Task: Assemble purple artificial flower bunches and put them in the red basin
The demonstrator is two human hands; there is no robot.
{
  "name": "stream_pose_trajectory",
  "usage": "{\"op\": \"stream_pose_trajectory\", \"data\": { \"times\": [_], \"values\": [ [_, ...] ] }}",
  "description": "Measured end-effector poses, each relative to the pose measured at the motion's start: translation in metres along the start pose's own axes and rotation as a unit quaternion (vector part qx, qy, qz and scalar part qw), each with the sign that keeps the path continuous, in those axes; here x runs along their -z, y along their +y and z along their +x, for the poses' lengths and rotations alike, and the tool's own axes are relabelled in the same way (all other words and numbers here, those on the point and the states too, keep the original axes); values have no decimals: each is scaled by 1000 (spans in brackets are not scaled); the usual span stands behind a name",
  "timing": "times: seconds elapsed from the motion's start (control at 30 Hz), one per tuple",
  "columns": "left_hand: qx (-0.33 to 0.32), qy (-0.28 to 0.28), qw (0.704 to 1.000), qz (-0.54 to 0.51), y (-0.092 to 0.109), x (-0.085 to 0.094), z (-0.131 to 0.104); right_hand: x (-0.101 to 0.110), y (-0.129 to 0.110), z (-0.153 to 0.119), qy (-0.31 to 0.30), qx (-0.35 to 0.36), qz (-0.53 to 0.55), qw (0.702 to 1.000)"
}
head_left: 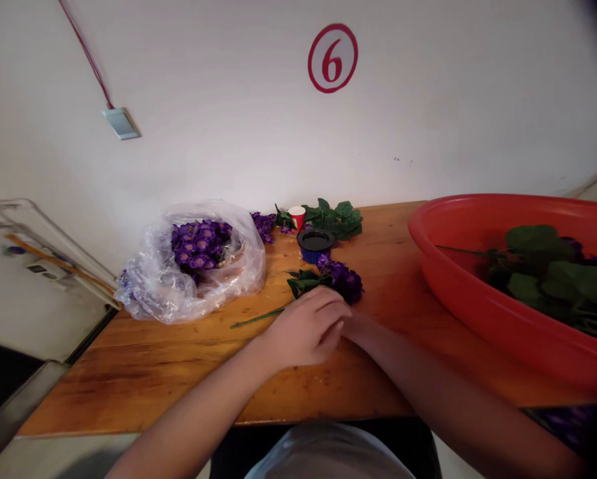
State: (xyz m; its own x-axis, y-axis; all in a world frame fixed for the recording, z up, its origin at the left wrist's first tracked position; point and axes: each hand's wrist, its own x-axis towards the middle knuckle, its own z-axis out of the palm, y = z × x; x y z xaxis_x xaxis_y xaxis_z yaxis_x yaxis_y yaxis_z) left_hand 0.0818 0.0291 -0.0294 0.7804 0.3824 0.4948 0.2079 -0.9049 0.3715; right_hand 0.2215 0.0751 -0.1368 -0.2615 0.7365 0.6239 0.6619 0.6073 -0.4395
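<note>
My left hand [311, 326] is over the wooden table, its fingers curled and pressed together; what they grip is hidden beneath them. Meeting it from the right is my right hand [352, 326], mostly covered by the left, so its fingers do not show. Just beyond both hands lies a purple flower spray [347, 278] with green leaves, artificial-looking. Its thin green stem [256, 318] extends to the left and passes behind my left hand. Past the flowers stands a small blue pot with a black top [316, 243].
On the left, a clear plastic bag [251, 259] holds a bunch of purple flowers [199, 245]. A large red basin [458, 293] with leafy stems [532, 266] fills the right. By the wall are a red-and-white cup [297, 217] and green leaves [341, 219]. The wooden table's [179, 379] front edge is near my body.
</note>
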Motion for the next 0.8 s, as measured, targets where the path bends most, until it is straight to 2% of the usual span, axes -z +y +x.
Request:
{"op": "stream_pose_trajectory", "data": {
  "times": [0.1, 0.17, 0.27, 0.37, 0.5, 0.57, 0.7, 0.8],
  "values": [
    [83, -21, 993, 78, -19, -5, 4, 2, 0, 3, -32, 13, 32, 999],
    [151, -23, 983, 102, -35, 0, 1, 7, 0, 9, -75, 37, 33, 996],
    [202, -25, 971, 122, -47, 13, -7, 17, 0, 15, -133, 57, 26, 989],
    [214, -52, 963, 157, -50, 18, -13, 26, -1, 17, -132, 40, 44, 989],
    [204, -118, 955, 183, -56, 15, -17, 32, -2, 17, -98, -8, 88, 991],
    [206, -133, 952, 184, -60, 12, -18, 31, -2, 17, -80, -28, 102, 991],
    [212, -134, 952, 178, -71, 6, -16, 28, -3, 16, -45, -66, 119, 990],
    [179, -99, 965, 165, -79, -4, -16, 26, -5, 16, -18, -66, 120, 990]
  ]
}}
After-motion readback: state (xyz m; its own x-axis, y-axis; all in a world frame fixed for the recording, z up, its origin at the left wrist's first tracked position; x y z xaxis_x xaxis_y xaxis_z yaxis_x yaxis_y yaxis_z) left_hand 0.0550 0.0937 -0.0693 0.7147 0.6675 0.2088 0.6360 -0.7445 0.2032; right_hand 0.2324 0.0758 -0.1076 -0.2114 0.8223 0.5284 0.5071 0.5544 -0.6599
